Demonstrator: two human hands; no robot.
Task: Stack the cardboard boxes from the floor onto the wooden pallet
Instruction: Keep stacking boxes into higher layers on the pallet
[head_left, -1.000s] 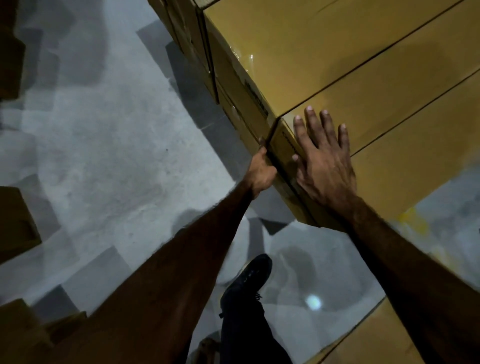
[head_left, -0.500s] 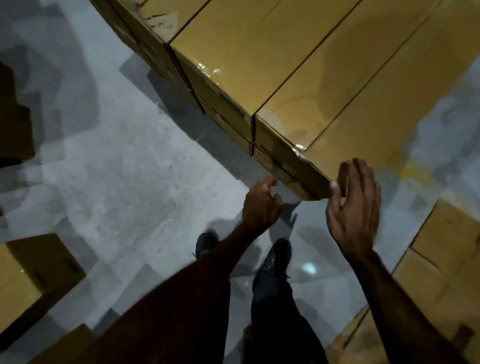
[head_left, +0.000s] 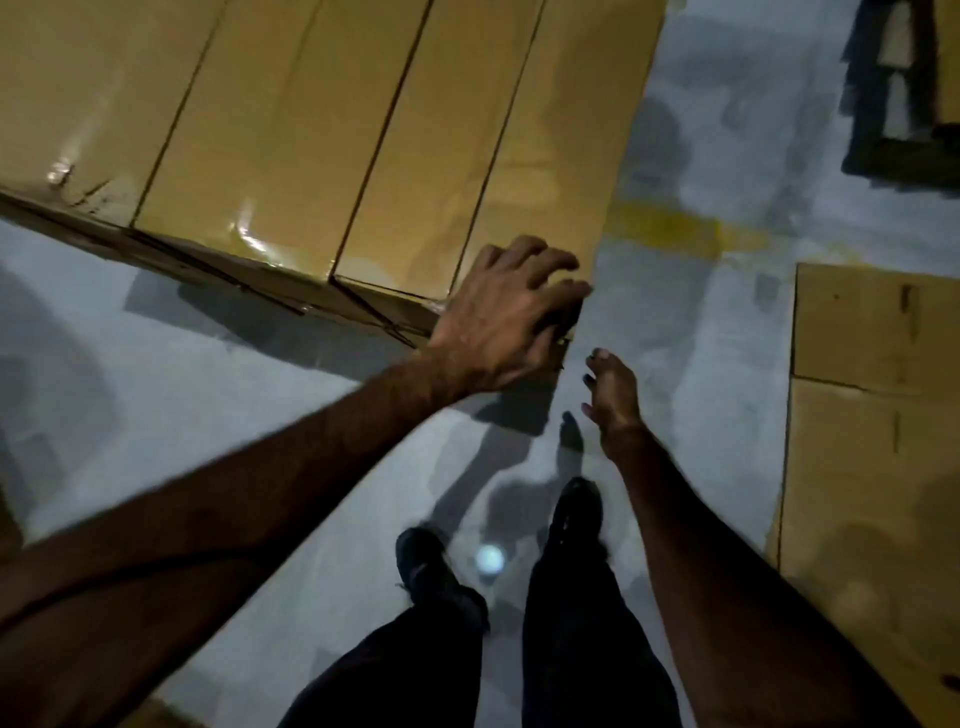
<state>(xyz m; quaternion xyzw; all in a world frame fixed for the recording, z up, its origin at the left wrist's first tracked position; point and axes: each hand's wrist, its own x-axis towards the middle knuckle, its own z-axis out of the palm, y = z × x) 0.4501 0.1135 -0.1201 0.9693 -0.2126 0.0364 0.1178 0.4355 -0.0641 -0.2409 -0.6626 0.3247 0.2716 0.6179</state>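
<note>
Four cardboard box tops (head_left: 291, 130) side by side in the stack. Two flattened cardboard pieces (head_left: 878, 415) on the floor at right. Two hands: left hand (head_left: 506, 317), right hand (head_left: 613, 389). Two black shoes (head_left: 423, 566). One yellow floor mark (head_left: 675, 228).

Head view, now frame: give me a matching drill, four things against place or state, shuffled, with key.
Things:
1. left hand
2. right hand
3. stacked boxes
4. yellow floor mark

Place or state:
A. on grey floor, right of the stack
B. holds nothing, over bare floor
C. fills upper left of view
D. fingers spread on the stack's near right corner

Pairs: 1-D, 2-B, 3-C, 4-A
</note>
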